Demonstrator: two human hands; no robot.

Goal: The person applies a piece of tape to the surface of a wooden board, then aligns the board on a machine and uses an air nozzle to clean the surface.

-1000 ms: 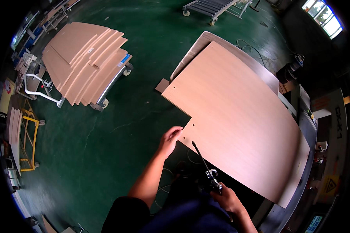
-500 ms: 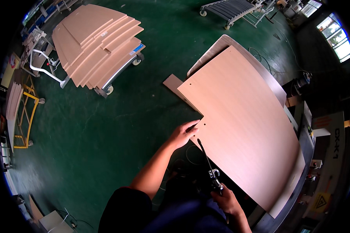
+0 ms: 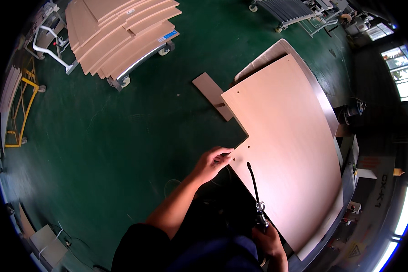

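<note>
Panel (image 3: pixel 290 158), notched, meets my half-curled left hand (image 3: pixel 211 165), perhaps for steadying, any pinch unclear; my right hand (image 3: pixel 268 239) wraps the air blow gun (image 3: pixel 260 213), nozzle (image 3: pixel 254 183) toward the panel.

Panel (image 3: pixel 290 149) at centre-right, before the person. Left hand (image 3: pixel 211 164) at its near-left corner; right hand (image 3: pixel 268 240) just off the near edge, around a blow gun (image 3: pixel 260 211) — nozzle (image 3: pixel 253 177) overlaps panel in view, gap unclear. Short board (image 3: pixel 211 93) beside far-left corner. Far left: board stack (image 3: pixel 118 45) on cart (image 3: pixel 140 62); rack (image 3: pixel 25 111) nearer, further left. Roller conveyor (image 3: pixel 285 10) beyond panel — machine housing (image 3: pixel 371 199) right.
</note>
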